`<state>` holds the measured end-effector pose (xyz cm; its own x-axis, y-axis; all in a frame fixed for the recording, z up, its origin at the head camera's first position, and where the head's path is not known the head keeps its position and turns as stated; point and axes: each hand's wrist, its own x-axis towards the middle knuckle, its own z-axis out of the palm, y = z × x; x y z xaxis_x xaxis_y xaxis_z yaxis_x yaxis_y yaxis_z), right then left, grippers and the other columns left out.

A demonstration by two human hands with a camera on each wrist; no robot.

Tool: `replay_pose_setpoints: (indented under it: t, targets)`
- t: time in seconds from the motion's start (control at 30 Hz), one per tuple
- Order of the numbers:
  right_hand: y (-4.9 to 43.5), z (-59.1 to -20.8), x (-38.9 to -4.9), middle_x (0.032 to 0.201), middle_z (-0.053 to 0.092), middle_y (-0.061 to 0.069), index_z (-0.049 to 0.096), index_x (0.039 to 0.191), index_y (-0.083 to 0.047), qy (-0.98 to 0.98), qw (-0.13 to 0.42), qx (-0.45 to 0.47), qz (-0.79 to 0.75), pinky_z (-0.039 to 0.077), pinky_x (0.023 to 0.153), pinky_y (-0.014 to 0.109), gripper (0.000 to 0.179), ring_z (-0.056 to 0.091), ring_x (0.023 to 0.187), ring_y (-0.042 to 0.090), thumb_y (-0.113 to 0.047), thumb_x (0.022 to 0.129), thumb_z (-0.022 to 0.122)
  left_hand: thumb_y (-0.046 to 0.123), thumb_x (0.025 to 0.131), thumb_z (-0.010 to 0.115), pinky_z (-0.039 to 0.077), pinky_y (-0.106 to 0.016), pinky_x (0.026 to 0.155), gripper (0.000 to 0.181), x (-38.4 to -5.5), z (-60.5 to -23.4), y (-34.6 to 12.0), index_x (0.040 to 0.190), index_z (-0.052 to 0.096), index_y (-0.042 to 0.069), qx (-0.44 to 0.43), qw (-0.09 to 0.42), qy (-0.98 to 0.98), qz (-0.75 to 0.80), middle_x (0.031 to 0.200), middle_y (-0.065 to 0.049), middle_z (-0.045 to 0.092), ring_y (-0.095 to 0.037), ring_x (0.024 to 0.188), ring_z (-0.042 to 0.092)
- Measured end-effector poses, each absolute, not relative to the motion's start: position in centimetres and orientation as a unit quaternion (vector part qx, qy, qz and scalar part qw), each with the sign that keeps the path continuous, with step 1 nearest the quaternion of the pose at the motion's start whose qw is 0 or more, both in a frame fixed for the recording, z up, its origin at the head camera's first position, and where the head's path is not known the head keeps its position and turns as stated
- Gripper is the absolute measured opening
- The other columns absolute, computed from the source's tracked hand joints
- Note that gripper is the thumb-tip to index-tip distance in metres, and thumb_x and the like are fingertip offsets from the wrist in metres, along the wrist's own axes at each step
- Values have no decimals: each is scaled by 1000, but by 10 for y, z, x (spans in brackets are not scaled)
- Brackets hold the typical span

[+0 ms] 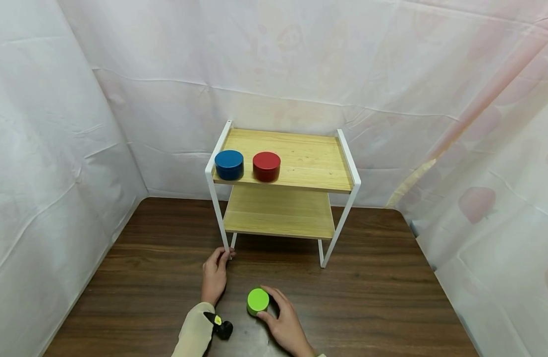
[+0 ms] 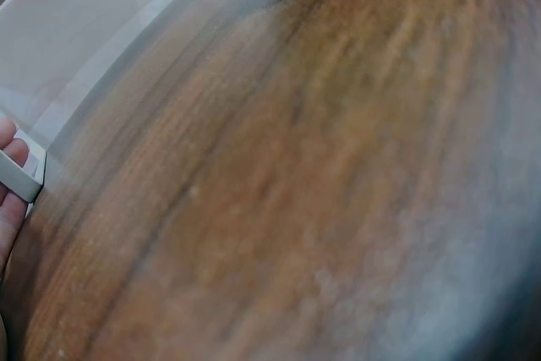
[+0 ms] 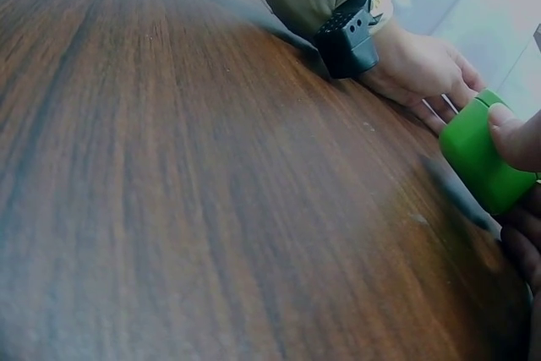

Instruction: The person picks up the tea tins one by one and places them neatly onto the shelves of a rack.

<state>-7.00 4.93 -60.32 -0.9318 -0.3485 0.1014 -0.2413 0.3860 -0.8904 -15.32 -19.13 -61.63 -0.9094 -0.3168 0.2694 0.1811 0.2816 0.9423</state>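
Observation:
My right hand [image 1: 286,322] pinches a round lime-green tin [image 1: 258,301] between thumb and fingers, near the front of the table. In the right wrist view the green tin [image 3: 478,154] tilts, a lid seam shows near one end, and a shadow lies on the wood below it. My left hand [image 1: 215,275] grips the foot of the front left white leg [image 1: 220,225] of a two-tier shelf; in the left wrist view its fingers [image 2: 13,154] curl about the white frame [image 2: 21,177]. On the top board [image 1: 309,158] stand a blue tin [image 1: 229,165] and a red tin [image 1: 266,166], side by side at the left.
The shelf's lower board [image 1: 280,213] is light wood, and its right leg [image 1: 341,228] stands on the dark wooden table [image 1: 381,297]. Pale patterned curtains [image 1: 274,59] enclose the back and sides. A black wrist camera [image 1: 222,329] is strapped at my left cuff.

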Motion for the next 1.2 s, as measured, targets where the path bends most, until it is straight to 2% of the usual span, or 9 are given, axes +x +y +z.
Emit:
replay_pose_setpoints:
  t: [0.17, 0.4, 0.6, 0.8, 1.07, 1.2]
  targets:
    - [52, -603, -66, 146, 64, -5, 57, 151, -23, 831, 50, -184, -522, 48, 115, 45, 63, 60, 138, 22, -49, 96, 73, 22, 110, 57, 51, -9, 87, 24, -153, -616, -192, 111, 75, 6, 41, 210, -768, -604, 103, -10, 80, -30, 104, 76]
    - [53, -602, -63, 146, 64, -4, 56, 152, -19, 828, 53, -189, -525, 47, 116, 42, 66, 59, 138, 23, -51, 96, 72, 20, 110, 58, 54, -19, 88, 22, -154, -617, -193, 111, 76, 8, 46, 211, -764, -608, 104, -11, 80, -30, 103, 75]
    - [53, -598, -66, 146, 64, -5, 57, 151, -21, 824, 70, -171, -535, 45, 118, 40, 66, 58, 140, 22, -51, 94, 74, 14, 110, 56, 49, -8, 88, 22, -151, -609, -189, 112, 74, 0, 52, 217, -762, -608, 105, -19, 79, -39, 105, 74]
    - [53, -593, -69, 143, 66, -6, 59, 150, -19, 823, 54, -170, -539, 45, 118, 38, 64, 59, 138, 20, -40, 93, 79, 21, 110, 57, 49, -7, 88, 22, -154, -618, -193, 111, 75, 8, 42, 215, -772, -597, 104, -10, 81, -30, 105, 76]
    - [52, -587, -76, 138, 69, -3, 61, 147, -14, 822, 11, -179, -541, 46, 116, 36, 61, 62, 134, 22, -25, 91, 83, 21, 111, 56, 49, -9, 88, 24, -152, -616, -191, 114, 75, 6, 50, 205, -776, -595, 106, -11, 80, -30, 105, 74]
    - [53, -583, -79, 138, 69, -5, 62, 146, -16, 823, 3, -174, -540, 45, 117, 34, 61, 62, 134, 20, -24, 89, 84, 21, 111, 56, 50, -9, 88, 25, -153, -616, -191, 113, 75, 5, 47, 207, -772, -599, 105, -12, 80, -31, 105, 75]
